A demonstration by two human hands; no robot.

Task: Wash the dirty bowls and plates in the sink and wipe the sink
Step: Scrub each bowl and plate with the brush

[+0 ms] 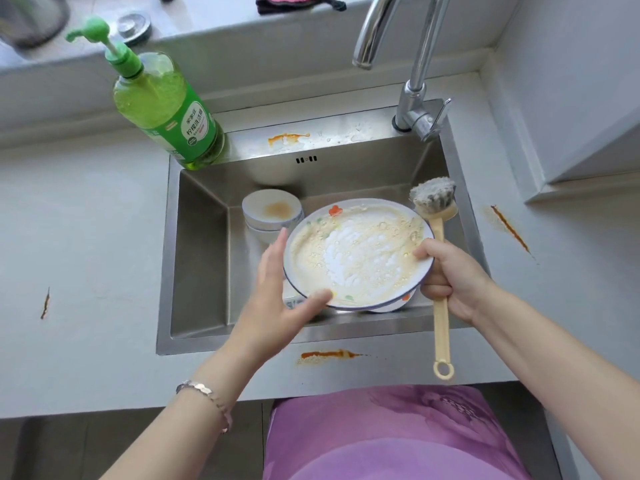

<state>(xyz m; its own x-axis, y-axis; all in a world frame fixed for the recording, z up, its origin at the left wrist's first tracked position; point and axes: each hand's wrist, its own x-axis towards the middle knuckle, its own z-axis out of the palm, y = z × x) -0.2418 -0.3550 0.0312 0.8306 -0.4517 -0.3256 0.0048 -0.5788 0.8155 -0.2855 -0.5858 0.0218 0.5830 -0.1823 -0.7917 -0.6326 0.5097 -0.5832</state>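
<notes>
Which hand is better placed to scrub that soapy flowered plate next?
The right hand: it grips the beige long-handled brush, whose bristle head lies just past the soapy white flowered plate. The left hand holds no tool and only touches the plate's rim.

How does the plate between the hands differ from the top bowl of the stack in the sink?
The plate is wide and shallow; the bowl is smaller and deeper. The plate is covered with yellowish foam; the bowl shows only a brown stain, no foam. The left hand and right hand touch the plate; the bowl rests untouched on other bowls. Both are white and still dirty.
</notes>
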